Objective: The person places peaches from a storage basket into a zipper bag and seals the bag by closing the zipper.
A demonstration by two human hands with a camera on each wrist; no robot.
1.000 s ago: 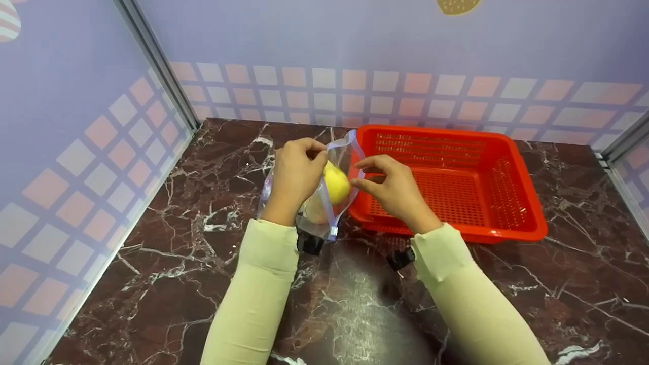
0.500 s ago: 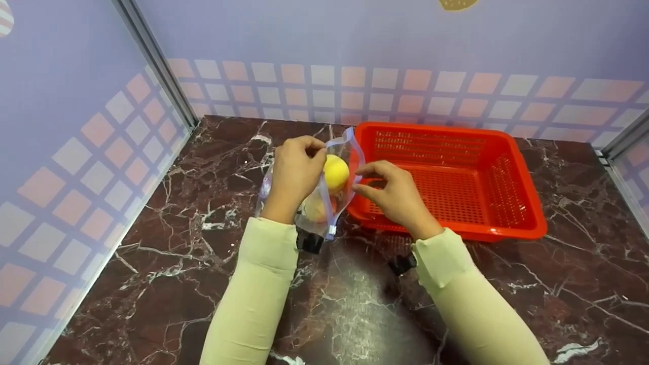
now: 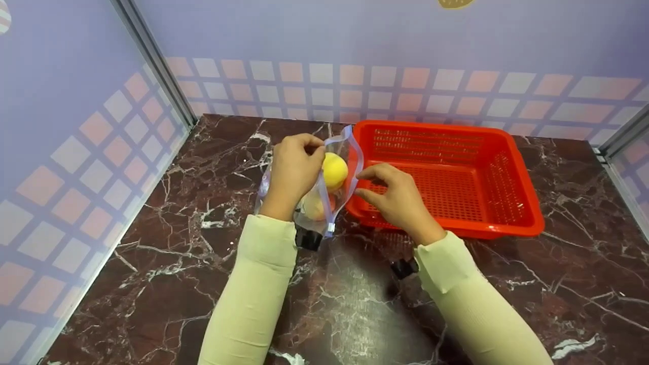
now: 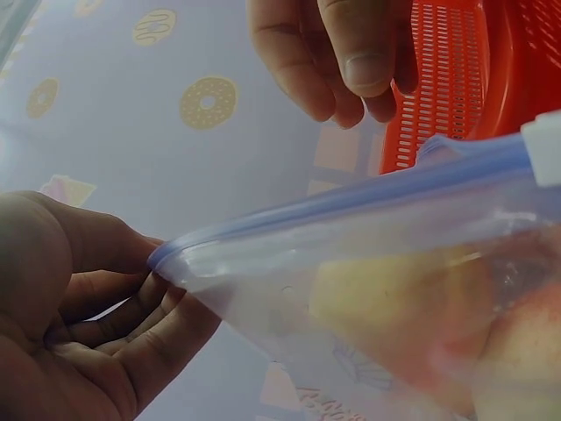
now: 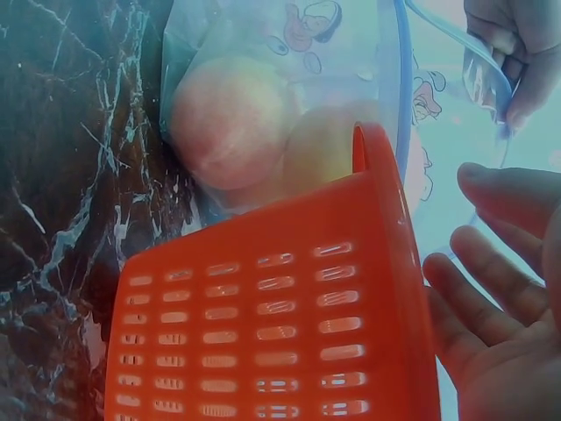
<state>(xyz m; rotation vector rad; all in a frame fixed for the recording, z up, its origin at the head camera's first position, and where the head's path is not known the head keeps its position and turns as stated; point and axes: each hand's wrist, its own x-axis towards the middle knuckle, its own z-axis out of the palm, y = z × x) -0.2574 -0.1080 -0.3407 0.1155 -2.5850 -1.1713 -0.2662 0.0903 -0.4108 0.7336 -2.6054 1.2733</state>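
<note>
My left hand (image 3: 299, 167) pinches the upper edge of a clear zip bag (image 4: 263, 272) between thumb and fingers. A bluish zip strip runs along its mouth, which gapes toward the right. Inside sit a yellow round fruit (image 3: 334, 171) and a paler fruit (image 3: 313, 207) below it. The right wrist view shows a pinkish, peach-like fruit (image 5: 232, 123) through the plastic. My right hand (image 3: 398, 195) hovers at the bag's right rim, thumb and fingers apart and nothing between them. The bag's left part is hidden behind my left hand.
A red plastic basket (image 3: 530, 203) with slotted walls stands right beside the bag, under my right hand. Everything rests on a dark marbled tabletop (image 3: 203, 284). Patterned wall panels (image 3: 405, 35) close off the back and sides.
My right fingers have drawn back from the yellow fruit, slightly down and to the right. More of that fruit shows in the bag's mouth. The left hand keeps its pinch.
</note>
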